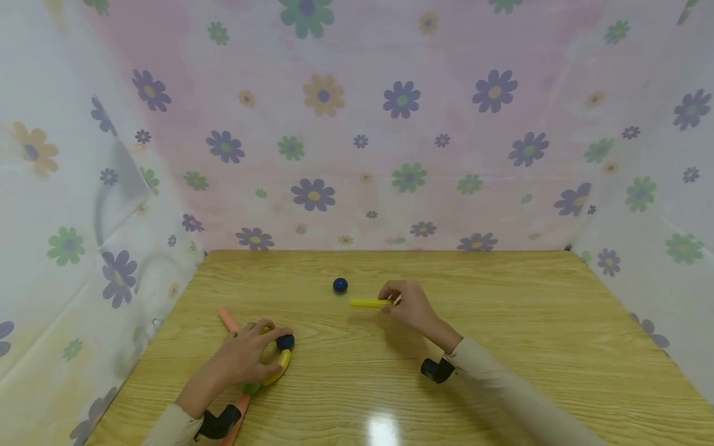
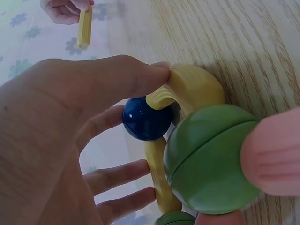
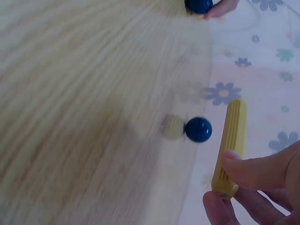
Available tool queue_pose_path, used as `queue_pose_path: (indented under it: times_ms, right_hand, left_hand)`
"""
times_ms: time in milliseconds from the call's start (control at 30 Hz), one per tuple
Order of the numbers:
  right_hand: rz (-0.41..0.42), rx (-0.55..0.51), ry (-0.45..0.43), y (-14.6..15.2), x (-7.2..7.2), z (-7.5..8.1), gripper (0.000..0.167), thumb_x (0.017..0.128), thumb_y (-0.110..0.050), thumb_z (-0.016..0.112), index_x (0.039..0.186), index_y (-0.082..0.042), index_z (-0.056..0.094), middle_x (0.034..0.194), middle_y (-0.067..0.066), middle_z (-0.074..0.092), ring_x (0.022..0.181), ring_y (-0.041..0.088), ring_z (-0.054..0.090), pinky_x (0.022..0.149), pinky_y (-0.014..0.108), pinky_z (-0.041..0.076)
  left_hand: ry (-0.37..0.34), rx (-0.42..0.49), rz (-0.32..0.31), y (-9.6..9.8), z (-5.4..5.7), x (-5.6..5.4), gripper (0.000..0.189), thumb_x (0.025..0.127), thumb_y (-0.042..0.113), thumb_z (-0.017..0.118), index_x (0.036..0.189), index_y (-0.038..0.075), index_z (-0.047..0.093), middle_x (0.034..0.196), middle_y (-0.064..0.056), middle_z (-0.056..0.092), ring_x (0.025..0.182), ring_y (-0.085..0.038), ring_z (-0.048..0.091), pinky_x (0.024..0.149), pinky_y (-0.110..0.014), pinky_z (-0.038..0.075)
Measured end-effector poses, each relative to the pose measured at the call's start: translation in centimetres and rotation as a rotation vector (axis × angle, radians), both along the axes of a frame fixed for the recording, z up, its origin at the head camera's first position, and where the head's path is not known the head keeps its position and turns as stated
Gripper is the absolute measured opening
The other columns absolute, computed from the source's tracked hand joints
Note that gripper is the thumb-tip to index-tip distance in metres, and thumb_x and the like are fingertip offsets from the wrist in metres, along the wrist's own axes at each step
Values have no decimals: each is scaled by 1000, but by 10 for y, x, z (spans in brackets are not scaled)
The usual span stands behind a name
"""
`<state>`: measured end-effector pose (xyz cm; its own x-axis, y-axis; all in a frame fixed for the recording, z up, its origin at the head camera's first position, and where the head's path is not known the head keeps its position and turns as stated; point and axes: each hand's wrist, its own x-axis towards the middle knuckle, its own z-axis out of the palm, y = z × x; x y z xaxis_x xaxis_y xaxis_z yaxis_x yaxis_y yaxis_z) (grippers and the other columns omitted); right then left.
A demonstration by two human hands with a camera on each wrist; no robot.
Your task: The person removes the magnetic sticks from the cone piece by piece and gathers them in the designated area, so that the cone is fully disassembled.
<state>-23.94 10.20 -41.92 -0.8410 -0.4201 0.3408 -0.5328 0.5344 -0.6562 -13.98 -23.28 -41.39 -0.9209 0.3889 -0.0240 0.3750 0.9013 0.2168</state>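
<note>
My left hand (image 1: 240,356) holds a joined ball-and-rod toy at the table's left side. In the left wrist view, its thumb presses a curved yellow rod (image 2: 199,89), and other fingertips meet a second yellow rod (image 2: 160,180). Between those rods sits a blue ball (image 2: 147,118); a green ball (image 2: 211,159) joins the curved rod to a salmon-pink rod (image 2: 276,152). My right hand (image 1: 411,306) pinches one end of a straight, ridged yellow rod (image 3: 232,131) between thumb and fingers. That rod points left, near a loose blue ball (image 1: 340,285).
The wooden table (image 1: 502,297) meets a flower-print cloth (image 1: 362,167) at the back and on both sides. Another salmon rod (image 1: 227,319) sticks out past the left hand. Each wrist carries a black camera (image 1: 437,370).
</note>
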Motion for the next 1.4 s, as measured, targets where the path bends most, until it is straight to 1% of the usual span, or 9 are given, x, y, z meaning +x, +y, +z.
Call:
queue_pose_path:
  times_ms: [200, 300, 467, 600, 733, 933, 1100, 1233, 1400]
  right_hand:
    - [-9, -7, -21, 13, -19, -7, 16, 76, 3, 76, 87, -7, 70, 87, 6, 67, 78, 23, 62, 66, 33, 52]
    - [1, -17, -33, 18, -28, -12, 16, 77, 4, 75, 89, -5, 70, 88, 9, 67, 78, 25, 62, 67, 35, 52]
    - [12, -19, -52, 24, -41, -20, 15, 78, 4, 74, 90, -4, 70, 90, 10, 67, 78, 26, 62, 68, 36, 53]
    - [-3, -8, -82, 25, -51, -23, 14, 79, 4, 73, 90, -5, 71, 91, 9, 67, 79, 24, 62, 68, 36, 53]
    - [-13, 4, -113, 25, -61, -27, 14, 78, 4, 74, 89, -4, 71, 93, 10, 67, 79, 24, 62, 69, 37, 53]
    - [-48, 52, -155, 23, -76, -34, 15, 76, 1, 76, 89, -7, 71, 94, 6, 67, 81, 21, 60, 72, 36, 51]
    - [-41, 71, -155, 21, -84, -35, 18, 76, 5, 74, 91, -4, 70, 95, 9, 66, 84, 24, 61, 73, 37, 52]
    - [-36, 83, -156, 19, -86, -33, 21, 75, 11, 71, 90, -3, 70, 95, 11, 66, 84, 27, 62, 72, 38, 53]
    - [-22, 101, -131, 18, -87, -32, 22, 73, 13, 68, 89, -2, 70, 92, 12, 67, 83, 27, 63, 71, 38, 53]
  left_hand:
    - [-11, 1, 1, 1, 1, 0, 59, 82, 39, 72, 135, 22, 52, 125, -11, 48, 111, -38, 49, 73, -68, 40]
    - [-12, 6, 1, 1, 2, 1, 59, 82, 39, 73, 135, 21, 52, 125, -12, 48, 110, -38, 49, 73, -68, 40]
    - [-1, 8, -1, 1, 4, 2, 60, 82, 39, 73, 135, 20, 52, 125, -13, 49, 110, -39, 50, 74, -68, 39]
    - [8, 11, -3, 1, 5, 3, 60, 82, 38, 73, 135, 20, 52, 125, -14, 49, 110, -39, 50, 73, -68, 40]
    - [2, 13, -2, 0, 4, 3, 60, 82, 38, 73, 135, 20, 52, 126, -14, 48, 111, -39, 49, 73, -67, 40]
    - [5, 6, -6, -1, 2, 2, 61, 82, 40, 72, 137, 22, 51, 126, -13, 48, 111, -39, 50, 74, -66, 40]
    - [15, 7, -12, -1, 1, 1, 62, 82, 41, 72, 137, 22, 50, 126, -13, 48, 110, -39, 50, 74, -66, 41]
    - [-3, 9, -7, -1, 0, 1, 62, 83, 42, 71, 138, 22, 50, 128, -14, 48, 113, -39, 48, 75, -67, 40]
    - [-20, 10, 2, -2, 0, 1, 62, 83, 42, 71, 138, 23, 49, 130, -14, 47, 115, -40, 47, 76, -69, 38]
